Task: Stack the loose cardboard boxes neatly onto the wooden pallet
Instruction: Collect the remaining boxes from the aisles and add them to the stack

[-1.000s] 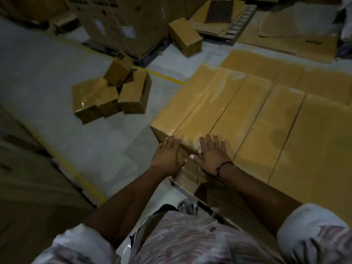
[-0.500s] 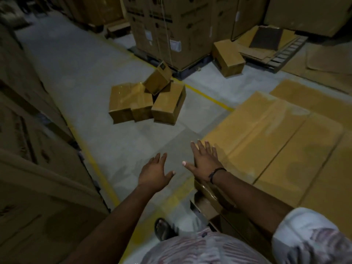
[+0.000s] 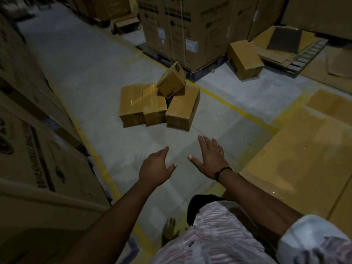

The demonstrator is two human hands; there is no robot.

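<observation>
out on the concrete floor (image 3: pixel 95 82), well ahead of both hands, sits the cluster of loose boxes (image 3: pixel 152 107): three lie side by side and touching, and a fourth, the tilted box (image 3: pixel 171 80), is propped on top of them. one more stray box (image 3: pixel 244 60) lies further off, near the tall printed cartons (image 3: pixel 171 25). the left hand (image 3: pixel 155 168) and right hand (image 3: pixel 209 159) hang over bare floor, palms down, fingers (image 3: pixel 208 143) spread and nearly straight, holding nothing and touching nothing. at the right edge lies the stacked layer (image 3: pixel 304 159) of boxes, just beside the right forearm.

i judge the step in hand to be going over for the next box. the next move calls for closing the gap to the cluster, and probably taking the tilted box first, since it rests on the others; a hand on each opposite face seems wise.

the wooden pallet itself must be under the stacked layer, and i cannot see it. the light is dim, the print on the cartons is unreadable, and the frame cuts off the stacked layer.
</observation>
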